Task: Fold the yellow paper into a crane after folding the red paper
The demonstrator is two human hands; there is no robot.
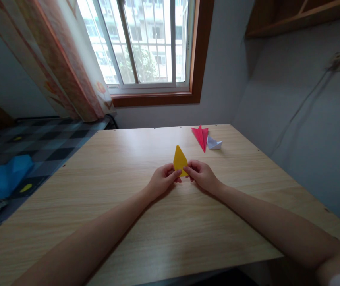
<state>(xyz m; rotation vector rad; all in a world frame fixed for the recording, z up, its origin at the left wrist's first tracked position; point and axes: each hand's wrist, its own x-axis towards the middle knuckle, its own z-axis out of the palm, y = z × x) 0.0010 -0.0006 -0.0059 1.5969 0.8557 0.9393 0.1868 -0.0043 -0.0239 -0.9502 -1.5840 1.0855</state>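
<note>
Between my two hands, a folded piece of yellow paper (180,159) is held up over the table, its narrow tip pointing up and away. My left hand (164,176) pinches the lower left edge, thumb on the near face. My right hand (202,174) grips the lower right edge the same way. Both thumbs nearly meet at the bottom of the paper, and the fingers behind it are partly hidden. Beyond my right hand lie a red paper plane (201,137) and a small white paper boat (214,143), close beside each other.
The pale wooden table (122,159) reaches toward a window (146,43). On the left is a bed with a checked cover (47,135) and a blue object (7,176) on it. A cord (302,101) hangs along the right wall below a shelf (304,20).
</note>
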